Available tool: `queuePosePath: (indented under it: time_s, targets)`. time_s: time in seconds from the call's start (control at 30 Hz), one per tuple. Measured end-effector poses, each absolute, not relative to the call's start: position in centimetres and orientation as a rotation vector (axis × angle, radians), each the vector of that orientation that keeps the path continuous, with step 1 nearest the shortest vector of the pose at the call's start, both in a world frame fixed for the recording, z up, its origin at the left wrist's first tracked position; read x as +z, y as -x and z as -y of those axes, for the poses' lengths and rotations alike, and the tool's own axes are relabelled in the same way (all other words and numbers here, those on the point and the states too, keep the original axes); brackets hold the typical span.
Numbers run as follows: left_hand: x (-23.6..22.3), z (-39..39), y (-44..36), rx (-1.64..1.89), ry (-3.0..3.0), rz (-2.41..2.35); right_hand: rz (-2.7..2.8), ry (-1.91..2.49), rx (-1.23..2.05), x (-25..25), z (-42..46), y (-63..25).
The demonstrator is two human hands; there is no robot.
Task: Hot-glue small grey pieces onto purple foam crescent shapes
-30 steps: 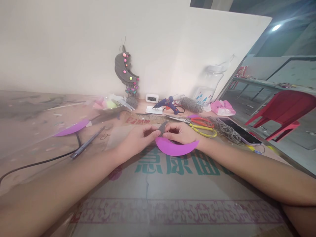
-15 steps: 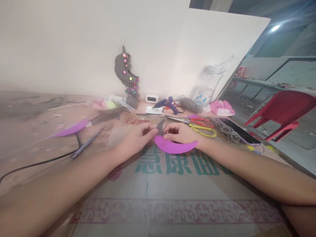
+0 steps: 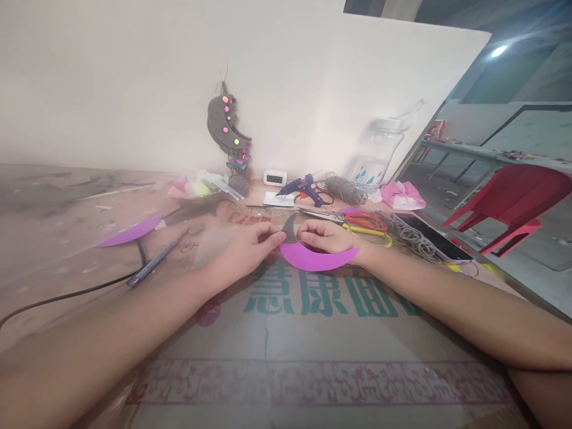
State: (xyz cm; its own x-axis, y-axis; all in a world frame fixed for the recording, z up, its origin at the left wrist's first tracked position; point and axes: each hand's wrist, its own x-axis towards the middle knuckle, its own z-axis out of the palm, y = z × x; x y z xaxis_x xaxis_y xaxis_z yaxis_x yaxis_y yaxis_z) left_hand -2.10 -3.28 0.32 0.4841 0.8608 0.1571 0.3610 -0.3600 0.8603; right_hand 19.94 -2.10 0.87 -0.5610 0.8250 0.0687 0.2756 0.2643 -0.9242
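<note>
Both my hands meet over a purple crescent (image 3: 318,258) of card lying on flattened cardboard (image 3: 286,333). One tip of the crescent is wound in grey twine (image 3: 291,229) and points upward. My left hand (image 3: 251,246) pinches that wound tip from the left, thumb and forefinger pressed together. My right hand (image 3: 328,237) is closed on the crescent from the right, fingers curled onto its upper edge beside the twine.
Red and yellow scissors (image 3: 364,223), a blue glue gun (image 3: 302,187), a ball of grey twine (image 3: 346,189), a phone (image 3: 431,235) and a plastic jar (image 3: 378,156) lie behind. A finished twine crescent (image 3: 226,132) leans on the wall. A second purple crescent (image 3: 129,231), pen (image 3: 156,259) and black cable (image 3: 71,295) lie left.
The hands and the crescent have shifted slightly away from me, and the wound tip stands more upright. The right fingers have closed lower over the crescent's edge.
</note>
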Motion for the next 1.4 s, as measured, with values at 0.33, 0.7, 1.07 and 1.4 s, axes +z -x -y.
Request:
queuePosePath:
  time_s: [0.33,0.7,1.07,1.4]
  targets:
    - [0.3,3.2,2.1,0.786,-1.967,-0.994,2.002,1.001,1.251,0.5,2.2,-20.1]
    - [1.0,3.8,2.0,0.8,-2.014,-1.047,2.005,1.051,1.197,0.6,2.7,-19.8]
    - [0.9,3.7,1.9,0.783,-2.021,-1.033,2.147,1.081,1.014,1.1,3.1,-19.4]
    - [0.9,3.7,1.9,0.777,-2.04,-1.013,2.146,1.052,0.96,0.9,3.2,-19.3]
